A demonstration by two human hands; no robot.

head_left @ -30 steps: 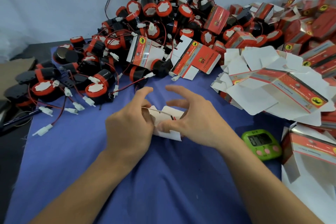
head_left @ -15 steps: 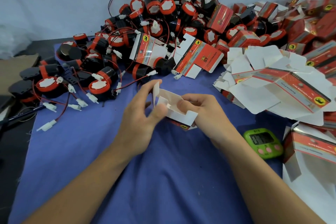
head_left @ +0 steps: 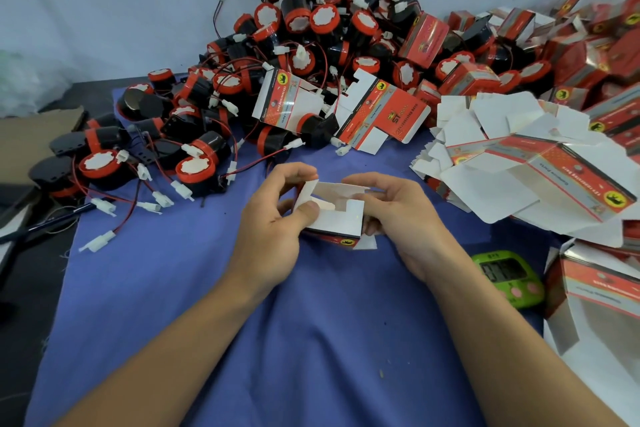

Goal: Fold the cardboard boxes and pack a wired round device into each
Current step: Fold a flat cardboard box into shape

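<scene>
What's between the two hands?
Head view: a half-folded cardboard box, white inside facing up, pinched by the left hand and held by the right hand.

Bare blue cloth (head_left: 311,340) lies open between device heap (head_left: 311,45) and flat boxes (head_left: 519,166).

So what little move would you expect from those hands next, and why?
Probably folding the loose flaps inward to close one end. The small red-and-white cardboard box is pinched between the left hand and right hand, its white flaps unfolded, while the red-and-black round wired devices lie in their pile, none picked up.
</scene>
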